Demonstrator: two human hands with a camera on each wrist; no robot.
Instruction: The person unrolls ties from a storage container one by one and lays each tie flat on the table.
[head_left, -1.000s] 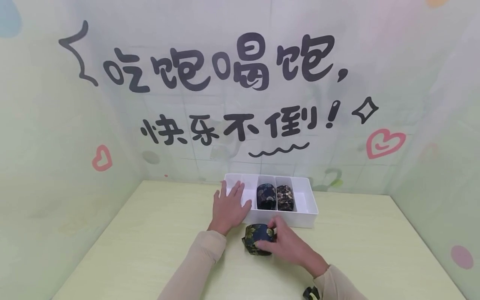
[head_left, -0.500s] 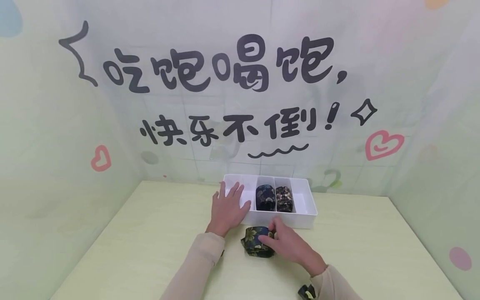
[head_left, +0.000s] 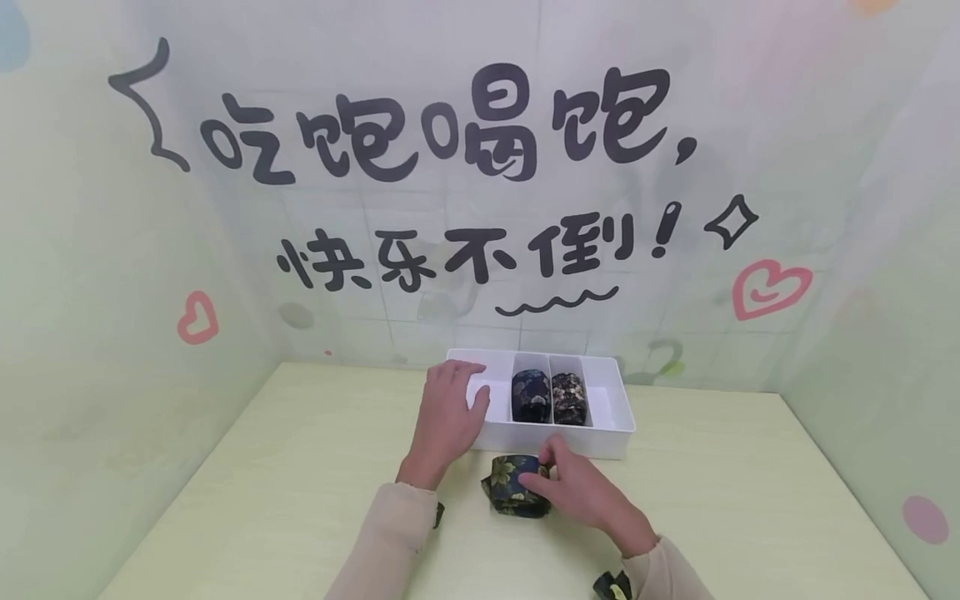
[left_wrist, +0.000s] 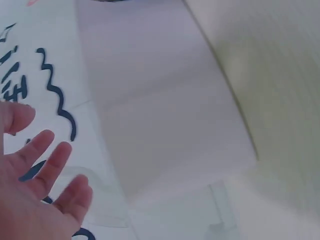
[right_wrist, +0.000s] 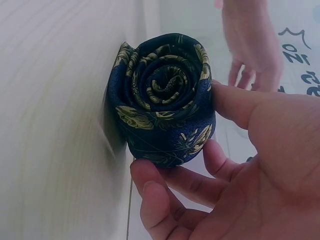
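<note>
A rolled navy necktie with yellow flowers (head_left: 517, 485) stands on the table in front of the white divided box (head_left: 558, 438). My right hand (head_left: 588, 493) holds its right side, and the right wrist view shows the thumb and fingers curled around the roll (right_wrist: 165, 125), whose spiral end faces the camera. Over the left compartments of the box my left hand (head_left: 448, 414) hovers with loosely bent fingers, holding nothing. Two more rolls sit in middle compartments: a dark blue floral one (head_left: 531, 396) and a brown-and-cream floral one (head_left: 568, 398).
A dark piece of fabric with a bit of yellow (head_left: 612, 585) lies by the right sleeve. Another dark bit (head_left: 439, 514) peeks out beside the left sleeve. The box stands near the printed back wall (head_left: 375, 325) at the table's far edge.
My left hand has drawn back slightly toward me, its spread fingers now bent and closer together. The right hand keeps hold of the rolled necktie, which has hardly moved.
</note>
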